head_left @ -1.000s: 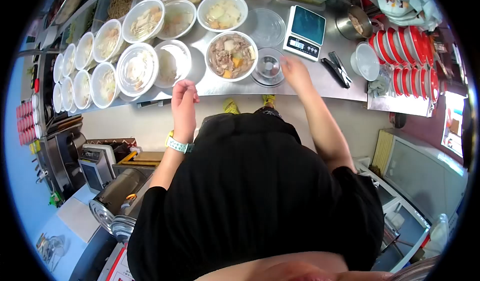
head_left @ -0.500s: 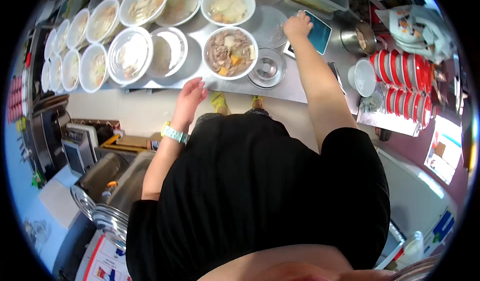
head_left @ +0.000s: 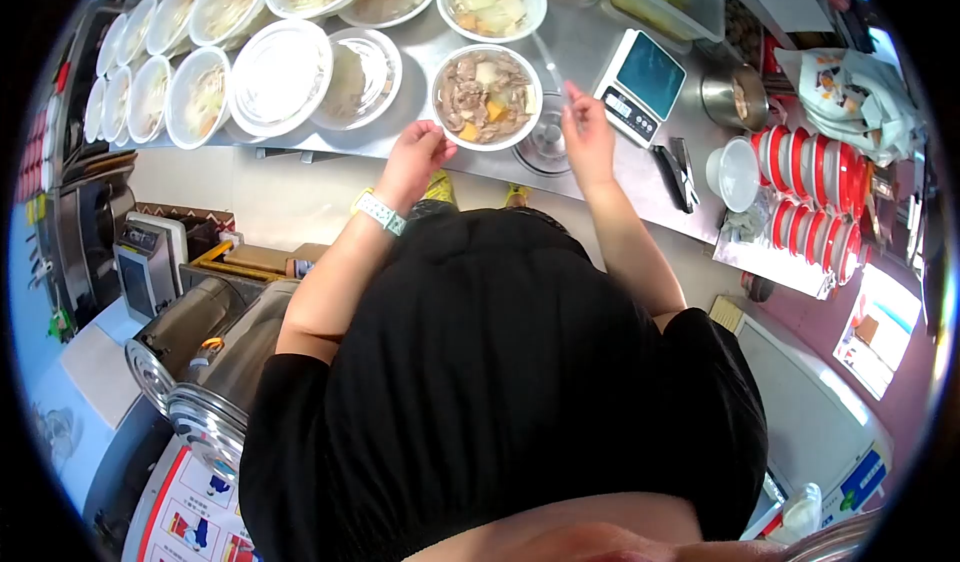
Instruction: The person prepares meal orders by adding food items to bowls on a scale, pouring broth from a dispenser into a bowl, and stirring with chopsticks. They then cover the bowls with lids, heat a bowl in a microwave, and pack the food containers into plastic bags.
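A round white plastic bowl [head_left: 485,97] of sliced meat with yellow and pale pieces stands near the counter's front edge. My left hand [head_left: 412,162] is at its lower left rim, fingers pinched together at the edge. To the bowl's right, my right hand [head_left: 588,147] is raised with thumb and fingers closed on a clear plastic lid [head_left: 545,57], seen nearly edge-on and hard to make out. Below that lid, a round silvery dish or lid [head_left: 545,134] lies on the counter, partly hidden by the bowl and hand.
Filled bowls [head_left: 200,97] line the left, some lidded. A digital scale [head_left: 640,87] stands right of my right hand, with black-handled scissors [head_left: 675,177] beside it. Farther right are a metal pot [head_left: 733,97], a white bowl [head_left: 735,174] and stacked red-rimmed items [head_left: 810,157].
My right hand has come back from beside the scale toward the bowl, lifting the clear lid off the counter. My left hand has moved up and right to the bowl's rim.
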A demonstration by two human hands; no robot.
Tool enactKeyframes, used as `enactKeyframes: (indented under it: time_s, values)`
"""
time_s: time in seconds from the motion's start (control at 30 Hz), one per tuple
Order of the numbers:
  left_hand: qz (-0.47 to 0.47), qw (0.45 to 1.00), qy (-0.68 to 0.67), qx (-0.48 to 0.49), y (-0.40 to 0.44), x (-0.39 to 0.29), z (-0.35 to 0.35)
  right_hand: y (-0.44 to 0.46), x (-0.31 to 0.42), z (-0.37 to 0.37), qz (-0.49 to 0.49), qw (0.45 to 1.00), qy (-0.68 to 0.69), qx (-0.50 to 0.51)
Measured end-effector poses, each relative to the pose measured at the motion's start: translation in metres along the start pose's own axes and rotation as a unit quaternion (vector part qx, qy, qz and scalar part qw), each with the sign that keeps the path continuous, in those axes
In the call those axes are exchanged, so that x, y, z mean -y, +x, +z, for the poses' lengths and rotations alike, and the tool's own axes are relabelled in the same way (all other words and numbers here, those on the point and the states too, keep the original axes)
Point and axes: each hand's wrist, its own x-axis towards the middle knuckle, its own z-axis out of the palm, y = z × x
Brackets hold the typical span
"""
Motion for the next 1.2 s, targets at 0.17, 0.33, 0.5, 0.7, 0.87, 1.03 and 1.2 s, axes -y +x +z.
enactKeyframes:
  time_s: [0.17, 0.33, 0.5, 0.7, 0.87, 1.03, 1.2]
  values:
    - [-0.02, 0.998, -0.049, 0.018, -0.008, 0.007, -0.011, -0.021, 0.018, 0.017, -0.071, 0.989, -0.077, 0.104]
    - [-0.019, 0.998, -0.059, 0.017, -0.016, 0.007, -0.018, -0.016, 0.037, 0.039, -0.227, 0.946, -0.162, 0.165]
    - [-0.02, 0.998, -0.062, 0.003, -0.018, 0.001, -0.015, -0.009, 0.049, 0.056, -0.266, 0.921, -0.191, 0.212]
    - [0.011, 0.996, -0.088, 0.005, -0.019, -0.005, -0.011, -0.033, 0.054, 0.063, -0.29, 0.883, -0.251, 0.269]
    - [0.034, 0.998, 0.036, -0.025, -0.009, 0.004, -0.015, -0.042, 0.043, 0.071, -0.281, 0.886, -0.228, 0.289]
    - [0.044, 0.998, 0.01, -0.049, -0.008, 0.005, -0.012, -0.029, 0.041, 0.065, -0.24, 0.91, -0.259, 0.216]
    - [0.086, 0.983, 0.134, -0.093, -0.002, 0.007, -0.007, -0.021, 0.043, 0.057, -0.225, 0.916, -0.27, 0.195]
